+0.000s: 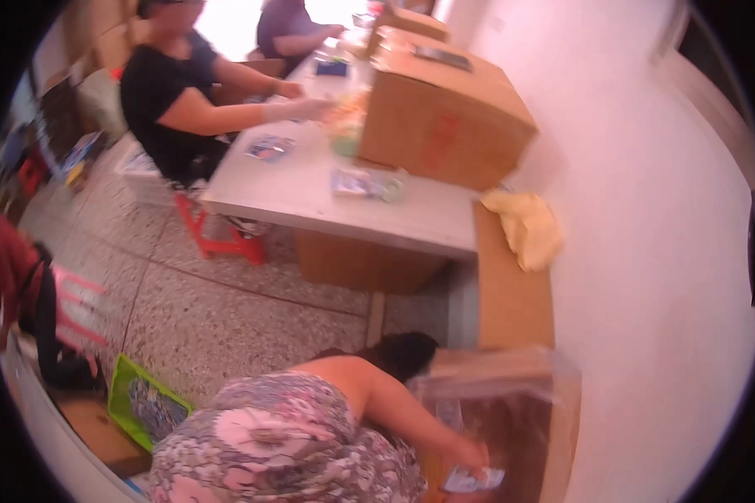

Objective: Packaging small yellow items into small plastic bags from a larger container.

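Note:
Neither of my hands can be made out. Close by at the lower edge, a person in a floral top [268,436] bends over, dark-haired head lowered. That person's bare arm [411,415] reaches into a cardboard box [566,411] lined with clear plastic. Their hand [471,455] is at a small pale packet [476,480] with blue markings; blur hides the exact grip. A skin-coloured patch shows below the packet, and I cannot tell whose it is.
A white table [268,193] carries a large cardboard box [445,126], small packets and a tape roll [392,189]. Two people sit along it, one on a red stool [218,239]. A green crate [126,394] stands lower left. Yellow cloth [524,226] lies on cardboard by the wall.

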`<state>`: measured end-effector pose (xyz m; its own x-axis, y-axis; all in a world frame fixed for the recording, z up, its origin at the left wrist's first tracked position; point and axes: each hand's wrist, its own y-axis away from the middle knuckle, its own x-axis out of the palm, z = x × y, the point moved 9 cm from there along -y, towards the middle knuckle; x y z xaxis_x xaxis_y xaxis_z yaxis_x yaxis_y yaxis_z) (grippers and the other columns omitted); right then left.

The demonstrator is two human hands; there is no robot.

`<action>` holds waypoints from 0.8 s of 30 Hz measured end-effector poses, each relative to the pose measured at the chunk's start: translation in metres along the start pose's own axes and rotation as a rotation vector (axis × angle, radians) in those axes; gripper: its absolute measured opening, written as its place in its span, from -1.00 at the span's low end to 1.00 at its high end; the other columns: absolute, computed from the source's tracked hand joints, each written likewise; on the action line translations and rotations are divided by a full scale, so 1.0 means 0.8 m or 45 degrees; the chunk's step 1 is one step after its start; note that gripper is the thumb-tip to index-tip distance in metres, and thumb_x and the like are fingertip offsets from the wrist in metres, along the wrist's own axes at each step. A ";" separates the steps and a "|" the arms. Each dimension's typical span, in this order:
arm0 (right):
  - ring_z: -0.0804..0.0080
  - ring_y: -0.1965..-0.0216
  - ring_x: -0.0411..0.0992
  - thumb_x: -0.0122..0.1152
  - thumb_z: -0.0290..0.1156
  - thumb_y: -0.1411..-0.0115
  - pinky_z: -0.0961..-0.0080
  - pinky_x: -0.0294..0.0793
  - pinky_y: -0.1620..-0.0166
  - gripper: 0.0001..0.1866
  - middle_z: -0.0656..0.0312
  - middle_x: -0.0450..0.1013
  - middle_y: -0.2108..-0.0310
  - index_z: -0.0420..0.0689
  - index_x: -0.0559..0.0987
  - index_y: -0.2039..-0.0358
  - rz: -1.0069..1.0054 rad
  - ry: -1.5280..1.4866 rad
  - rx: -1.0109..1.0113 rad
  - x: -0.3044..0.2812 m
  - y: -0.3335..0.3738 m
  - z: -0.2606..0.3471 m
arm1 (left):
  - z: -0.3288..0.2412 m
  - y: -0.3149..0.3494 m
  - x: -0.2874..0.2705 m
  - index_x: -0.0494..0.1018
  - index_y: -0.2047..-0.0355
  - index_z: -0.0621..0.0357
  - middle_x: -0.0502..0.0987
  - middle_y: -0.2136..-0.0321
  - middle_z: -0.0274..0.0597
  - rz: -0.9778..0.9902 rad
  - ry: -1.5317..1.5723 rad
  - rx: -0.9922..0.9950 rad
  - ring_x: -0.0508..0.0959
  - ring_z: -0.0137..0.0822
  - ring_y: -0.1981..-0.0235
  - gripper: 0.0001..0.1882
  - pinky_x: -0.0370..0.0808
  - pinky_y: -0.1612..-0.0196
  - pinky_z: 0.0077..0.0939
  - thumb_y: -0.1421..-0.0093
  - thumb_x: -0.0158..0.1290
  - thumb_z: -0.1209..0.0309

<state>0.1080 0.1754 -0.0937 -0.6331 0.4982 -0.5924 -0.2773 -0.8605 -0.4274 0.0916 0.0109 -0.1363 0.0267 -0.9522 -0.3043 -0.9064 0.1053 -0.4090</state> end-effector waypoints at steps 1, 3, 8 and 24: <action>0.33 0.04 0.34 -0.02 -0.34 -0.18 0.38 0.37 0.02 -0.56 0.04 0.31 0.00 -0.20 0.30 -0.07 -0.025 0.094 0.039 -0.020 0.023 -0.011 | -0.011 0.011 -0.018 0.52 0.45 0.20 0.52 0.48 -0.12 -0.015 0.396 -0.196 0.46 -0.27 0.49 -0.77 0.39 0.39 -0.33 0.00 0.09 0.28; 0.33 0.03 0.34 -0.02 -0.34 -0.18 0.38 0.37 0.02 -0.56 0.04 0.30 0.00 -0.20 0.30 -0.07 -0.082 0.301 0.214 -0.064 0.125 -0.031 | -0.053 0.023 -0.052 0.54 0.43 0.15 0.54 0.49 -0.19 0.196 0.827 -0.566 0.46 -0.35 0.47 -0.81 0.39 0.37 -0.37 -0.06 0.06 0.30; 0.62 0.62 0.23 0.00 -0.31 -0.21 0.60 0.23 0.58 -0.83 0.38 0.30 0.62 -0.13 0.47 0.37 -0.515 -0.330 1.514 -0.110 0.283 -0.011 | 0.011 0.007 -0.166 0.52 0.48 0.22 0.54 0.55 -0.25 -0.286 0.427 -0.575 0.48 -0.49 0.51 -0.81 0.44 0.46 -0.52 -0.10 0.09 0.33; -0.04 0.27 0.45 -0.03 -0.30 -0.09 0.19 0.43 0.22 -0.71 -0.10 0.48 0.37 -0.25 0.53 0.33 0.470 0.847 1.547 -0.068 0.334 -0.108 | 0.097 0.019 -0.151 0.50 0.39 0.25 0.51 0.54 -0.33 -0.422 0.731 -1.032 0.44 -0.50 0.55 -0.81 0.37 0.46 -0.55 -0.13 0.05 0.36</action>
<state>0.1305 -0.0724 -0.2349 -0.4482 -0.1059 -0.8876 -0.8242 -0.3356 0.4562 0.1070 0.1496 -0.1723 0.3134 -0.9138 0.2583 -0.9070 -0.2075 0.3666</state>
